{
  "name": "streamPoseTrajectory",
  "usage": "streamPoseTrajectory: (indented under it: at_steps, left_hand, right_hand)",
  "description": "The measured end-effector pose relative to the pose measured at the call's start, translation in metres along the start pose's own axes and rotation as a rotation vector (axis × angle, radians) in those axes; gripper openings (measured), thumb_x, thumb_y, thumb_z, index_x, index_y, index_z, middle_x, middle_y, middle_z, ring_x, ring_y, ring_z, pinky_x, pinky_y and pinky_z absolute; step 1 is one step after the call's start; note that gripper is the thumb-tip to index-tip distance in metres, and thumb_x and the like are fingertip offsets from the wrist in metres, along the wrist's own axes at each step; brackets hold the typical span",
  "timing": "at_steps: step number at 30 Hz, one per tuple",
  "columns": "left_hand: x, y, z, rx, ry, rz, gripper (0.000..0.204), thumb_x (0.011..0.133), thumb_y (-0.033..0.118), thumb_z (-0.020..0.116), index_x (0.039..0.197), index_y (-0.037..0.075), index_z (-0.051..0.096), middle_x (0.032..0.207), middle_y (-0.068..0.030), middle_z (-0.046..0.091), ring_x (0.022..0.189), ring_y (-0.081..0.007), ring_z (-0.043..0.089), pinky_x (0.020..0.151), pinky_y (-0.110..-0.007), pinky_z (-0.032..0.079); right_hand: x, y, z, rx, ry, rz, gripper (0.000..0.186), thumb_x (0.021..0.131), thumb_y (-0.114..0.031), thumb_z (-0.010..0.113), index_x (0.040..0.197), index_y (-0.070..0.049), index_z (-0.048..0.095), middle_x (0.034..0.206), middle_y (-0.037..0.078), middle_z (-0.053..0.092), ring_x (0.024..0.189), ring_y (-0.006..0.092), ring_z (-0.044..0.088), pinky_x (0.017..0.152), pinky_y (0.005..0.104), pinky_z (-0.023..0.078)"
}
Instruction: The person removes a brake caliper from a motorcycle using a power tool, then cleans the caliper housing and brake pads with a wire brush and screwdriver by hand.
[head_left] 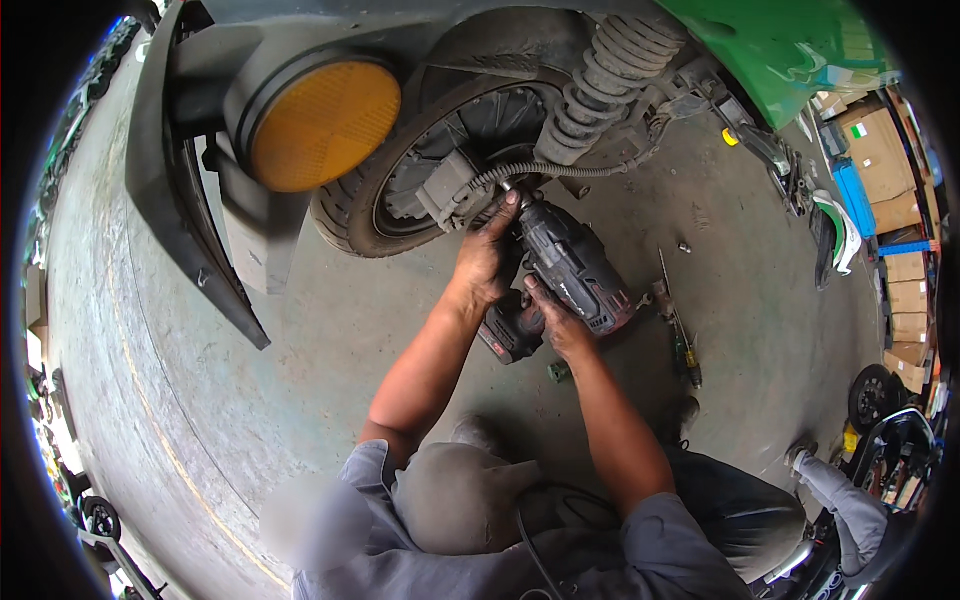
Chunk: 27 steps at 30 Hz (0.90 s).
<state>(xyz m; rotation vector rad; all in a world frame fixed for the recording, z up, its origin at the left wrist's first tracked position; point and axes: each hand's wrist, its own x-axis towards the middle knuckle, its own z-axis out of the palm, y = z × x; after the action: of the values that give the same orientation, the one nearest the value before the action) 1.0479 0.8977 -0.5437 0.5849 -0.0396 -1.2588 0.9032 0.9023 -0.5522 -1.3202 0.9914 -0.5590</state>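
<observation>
My right hand is wrapped around the handle of a black cordless impact wrench, whose battery hangs below the grip. My left hand closes around the tool's front end, thumb along the nose; its other fingers are mostly hidden. The nose points up at a dusty brake caliper beside the wheel hub. Behind it stands a motor scooter wheel with a black tire. A coil-spring shock absorber rises above, and a ribbed cable sleeve runs past the nose.
An orange round reflector on a dark bracket juts out at upper left. A green body panel overhangs the upper right. Screwdrivers and a small metal nut lie on the floor. Cardboard boxes and a person's grey-clad leg are at right.
</observation>
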Motion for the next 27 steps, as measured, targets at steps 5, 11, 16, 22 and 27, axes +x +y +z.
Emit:
streamPoseTrajectory:
  at_steps: [5, 11, 16, 22, 27]
  left_hand:
    - [-0.014, -0.002, 0.013, 0.036, 0.023, 0.08, 0.026, 0.089, 0.017, 0.063, 0.11, 0.002, 0.061, 0.098, -0.0074, 0.066, 0.084, -0.018, 0.061, 0.075, -0.033, 0.052]
    - [-0.018, 0.001, 0.015, 0.083, 0.04, 0.06, 0.025, 0.089, 0.018, 0.064, 0.107, 0.0, 0.062, 0.096, -0.0068, 0.065, 0.08, -0.0173, 0.061, 0.072, -0.033, 0.052]
    - [-0.018, 0.0, 0.012, 0.045, 0.0, 0.07, 0.026, 0.089, 0.019, 0.063, 0.108, 0.0, 0.061, 0.094, -0.007, 0.065, 0.078, -0.0174, 0.061, 0.071, -0.034, 0.053]
    - [-0.022, -0.01, 0.015, 0.004, 0.034, 0.037, 0.03, 0.089, 0.019, 0.063, 0.111, 0.0, 0.058, 0.097, -0.0069, 0.065, 0.08, -0.0175, 0.061, 0.072, -0.033, 0.053]
    - [-0.05, -0.015, 0.007, -0.023, 0.097, 0.088, 0.027, 0.091, 0.02, 0.06, 0.109, 0.0, 0.059, 0.096, -0.0094, 0.065, 0.081, -0.0188, 0.062, 0.074, -0.034, 0.052]
  right_hand:
    - [-0.002, 0.017, 0.013, 0.069, 0.048, -0.024, 0.027, 0.088, -0.033, 0.064, 0.088, -0.006, 0.062, 0.08, 0.0, 0.059, 0.074, 0.0105, 0.053, 0.071, 0.0276, 0.042]
    - [-0.004, 0.039, 0.031, 0.142, 0.132, -0.165, 0.032, 0.093, -0.033, 0.057, 0.102, -0.003, 0.065, 0.093, 0.002, 0.064, 0.086, 0.0116, 0.056, 0.082, 0.0278, 0.042]
    - [0.005, 0.05, 0.018, 0.364, 0.006, 0.018, 0.02, 0.09, -0.024, 0.061, 0.095, -0.005, 0.063, 0.086, 0.001, 0.061, 0.078, 0.0103, 0.055, 0.073, 0.0266, 0.043]
    - [-0.003, 0.049, 0.005, 0.371, 0.018, -0.049, 0.027, 0.087, -0.013, 0.064, 0.111, -0.001, 0.059, 0.107, 0.006, 0.059, 0.095, 0.0154, 0.056, 0.082, 0.0285, 0.046]
    - [-0.033, 0.038, 0.012, 0.196, -0.045, -0.174, 0.035, 0.091, -0.027, 0.06, 0.117, -0.003, 0.055, 0.1, 0.006, 0.059, 0.091, 0.0157, 0.054, 0.082, 0.0308, 0.043]
